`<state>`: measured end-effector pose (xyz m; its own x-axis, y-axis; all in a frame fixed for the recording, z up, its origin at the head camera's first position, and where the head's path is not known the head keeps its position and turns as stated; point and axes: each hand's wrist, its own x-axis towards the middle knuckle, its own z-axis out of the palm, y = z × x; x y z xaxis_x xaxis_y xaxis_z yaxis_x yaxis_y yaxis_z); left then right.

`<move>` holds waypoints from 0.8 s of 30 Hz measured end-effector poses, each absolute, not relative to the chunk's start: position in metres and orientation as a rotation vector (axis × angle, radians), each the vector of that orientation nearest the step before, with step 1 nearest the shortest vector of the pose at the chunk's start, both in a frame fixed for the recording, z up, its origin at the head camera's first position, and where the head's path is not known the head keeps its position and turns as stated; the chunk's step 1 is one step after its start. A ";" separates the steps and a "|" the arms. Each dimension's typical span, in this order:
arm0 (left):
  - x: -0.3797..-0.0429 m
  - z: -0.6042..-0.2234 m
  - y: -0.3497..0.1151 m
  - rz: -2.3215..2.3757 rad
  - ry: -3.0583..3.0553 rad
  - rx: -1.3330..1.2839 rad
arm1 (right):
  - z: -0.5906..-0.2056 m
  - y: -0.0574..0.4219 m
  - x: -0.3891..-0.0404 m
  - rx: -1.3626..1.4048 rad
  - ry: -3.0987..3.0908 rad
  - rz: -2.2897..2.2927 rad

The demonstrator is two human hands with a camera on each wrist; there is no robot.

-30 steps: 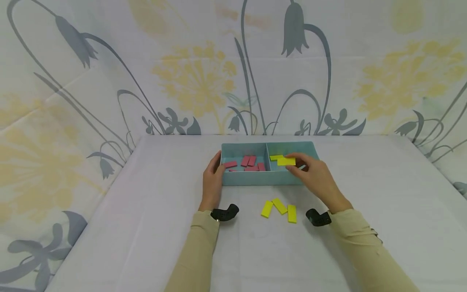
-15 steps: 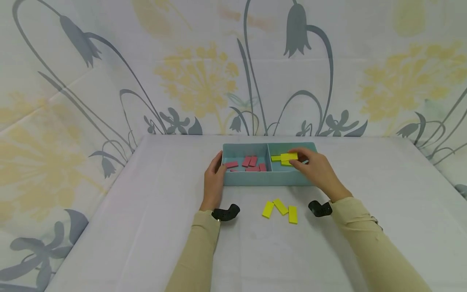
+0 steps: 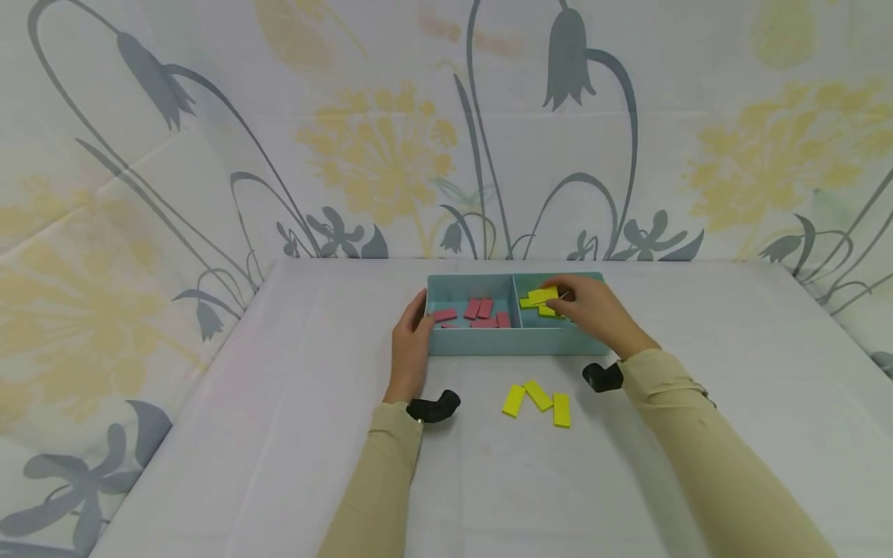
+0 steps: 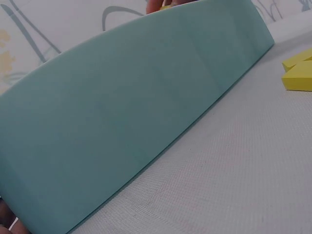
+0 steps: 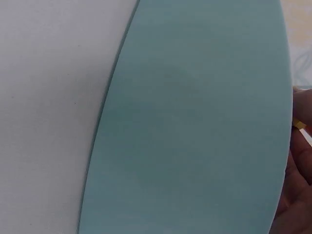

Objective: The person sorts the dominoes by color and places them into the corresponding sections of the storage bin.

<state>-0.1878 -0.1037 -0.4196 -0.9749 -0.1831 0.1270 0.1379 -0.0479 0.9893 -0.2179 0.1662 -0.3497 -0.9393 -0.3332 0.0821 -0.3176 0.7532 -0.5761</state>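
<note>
A pale teal box [image 3: 516,342] with two compartments stands on the table. My left hand [image 3: 409,345] holds its left end, thumb at the rim and fingers along the side wall. Over the right compartment, my right hand [image 3: 593,310] pinches a flat yellow block [image 3: 543,294] between thumb and fingers. Other yellow blocks [image 3: 548,311] lie beneath it in that compartment. Several pink blocks [image 3: 484,309] lie in the left compartment. In the right wrist view, the box's front wall [image 5: 195,122] hides most of the right hand [image 5: 300,161].
In front of the box, three yellow blocks [image 3: 561,411] lie close together on the white cloth [image 3: 279,434]. A black wrist camera [image 3: 434,407] sits at the left cuff, another black wrist camera [image 3: 602,377] at the right. Behind the table hangs a flower-patterned cloth [image 3: 391,155].
My right hand first moved slightly right, then back left with the yellow block, which is now tilted. More yellow shows below it in the compartment. The left hand stays on the box.
</note>
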 end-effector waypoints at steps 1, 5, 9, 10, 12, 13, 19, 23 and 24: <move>-0.188 -0.419 -0.104 -2.124 -2.003 0.051 | -0.350 0.165 -0.220 -0.539 2.909 -0.941; -0.188 -0.418 -0.104 -2.129 -1.999 0.055 | -0.350 0.162 -0.227 -0.534 2.893 -0.880; -0.188 -0.417 -0.104 -2.126 -2.002 0.059 | -0.352 0.159 -0.233 -0.541 2.872 -0.828; -0.188 -0.417 -0.104 -2.117 -2.009 0.064 | -0.352 0.159 -0.234 -0.547 2.863 -0.822; -0.189 -0.417 -0.104 -2.111 -2.017 0.071 | -0.353 0.158 -0.237 -0.555 2.847 -0.808; -0.189 -0.417 -0.104 -2.113 -2.019 0.076 | -0.354 0.158 -0.238 -0.558 2.836 -0.806; -0.188 -0.418 -0.105 -2.106 -2.032 0.058 | -0.360 0.159 -0.241 -0.546 2.768 -0.761; -0.186 -0.419 -0.106 -2.081 -2.043 0.028 | -0.365 0.157 -0.242 -0.560 2.762 -0.752; -0.185 -0.419 -0.106 -2.073 -2.049 0.028 | -0.366 0.156 -0.242 -0.558 2.764 -0.750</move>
<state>-0.1848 -0.1056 -0.4194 -0.9742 -0.1733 0.1447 0.1467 0.0015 0.9892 -0.2420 0.1558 -0.3664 -0.9029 -0.4148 -0.1132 -0.3006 0.7973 -0.5234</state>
